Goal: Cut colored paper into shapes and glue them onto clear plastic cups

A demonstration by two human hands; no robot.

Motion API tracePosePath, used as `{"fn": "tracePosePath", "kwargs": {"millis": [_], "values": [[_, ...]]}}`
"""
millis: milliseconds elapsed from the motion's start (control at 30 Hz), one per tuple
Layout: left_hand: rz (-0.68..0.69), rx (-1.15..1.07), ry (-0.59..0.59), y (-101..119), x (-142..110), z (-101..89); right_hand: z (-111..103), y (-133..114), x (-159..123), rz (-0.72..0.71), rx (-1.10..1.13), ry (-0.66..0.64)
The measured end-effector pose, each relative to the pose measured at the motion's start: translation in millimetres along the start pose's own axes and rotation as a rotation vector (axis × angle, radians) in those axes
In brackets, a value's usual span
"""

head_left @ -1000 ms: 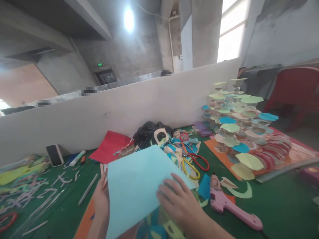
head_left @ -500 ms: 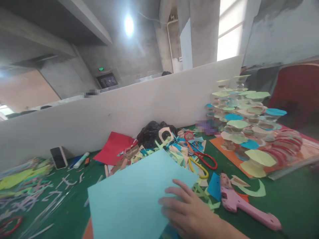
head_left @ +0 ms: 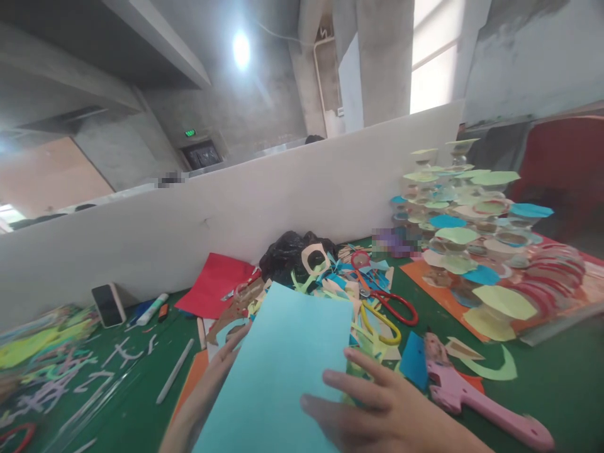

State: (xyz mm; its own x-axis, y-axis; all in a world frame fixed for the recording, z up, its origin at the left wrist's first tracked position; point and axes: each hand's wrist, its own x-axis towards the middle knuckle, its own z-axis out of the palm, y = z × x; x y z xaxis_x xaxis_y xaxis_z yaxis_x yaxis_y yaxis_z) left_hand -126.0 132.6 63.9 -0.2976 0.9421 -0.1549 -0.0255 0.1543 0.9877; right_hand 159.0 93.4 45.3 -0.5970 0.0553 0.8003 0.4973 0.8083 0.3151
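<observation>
A light blue sheet of paper (head_left: 287,358) is held up over the green table (head_left: 542,371) in front of me. My left hand (head_left: 207,393) grips its left edge from below and behind. My right hand (head_left: 377,412) rests on its lower right part, fingers spread across the paper. Under and behind the sheet lies a heap of coloured paper scraps (head_left: 340,289).
Red-handled scissors (head_left: 391,305) and yellow-handled scissors (head_left: 380,324) lie right of the sheet, a pink glue gun (head_left: 476,402) further right. Stacked cups topped with paper discs (head_left: 462,220) fill the right. A red sheet (head_left: 214,286), black bag (head_left: 287,251), phone (head_left: 108,305) and white partition (head_left: 236,207) stand behind.
The blue sheet has turned from lying wide to standing narrower and more upright. My left hand, hidden half a second ago, shows again at its left edge. My right hand has shifted slightly right.
</observation>
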Motion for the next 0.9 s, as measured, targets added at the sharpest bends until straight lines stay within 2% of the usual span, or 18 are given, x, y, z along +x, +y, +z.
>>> {"fn": "tracePosePath", "kwargs": {"millis": [133, 233, 400, 467, 600, 667, 767, 900], "values": [[-0.189, -0.128, -0.115, -9, -10, -6.0, -2, 0, -7, 0.001, -0.032, 0.011], [-0.263, -0.230, -0.105, -16, -17, -8.0, -4, -1, -9, 0.023, -0.046, 0.034], [-0.369, 0.000, -0.163, -9, -13, -2.1, -3, -9, -12, 0.093, -0.126, 0.017], [-0.322, 0.040, -0.127, -5, -9, 2.7, 1, -13, -15, 0.170, -0.152, 0.013], [-0.114, -0.063, 0.111, -1, -7, 15.9, 2, -17, -14, 0.309, -0.176, 0.049], [-0.088, -0.061, 0.216, 0, -8, 23.6, -2, -16, -10, 0.337, -0.168, 0.098], [-0.047, -0.056, 0.261, -6, -7, 31.4, -8, -17, -3, 0.295, -0.137, 0.124], [0.034, -0.070, 0.341, -19, -3, 33.0, -2, -23, -4, 0.139, -0.090, -0.080]]}}
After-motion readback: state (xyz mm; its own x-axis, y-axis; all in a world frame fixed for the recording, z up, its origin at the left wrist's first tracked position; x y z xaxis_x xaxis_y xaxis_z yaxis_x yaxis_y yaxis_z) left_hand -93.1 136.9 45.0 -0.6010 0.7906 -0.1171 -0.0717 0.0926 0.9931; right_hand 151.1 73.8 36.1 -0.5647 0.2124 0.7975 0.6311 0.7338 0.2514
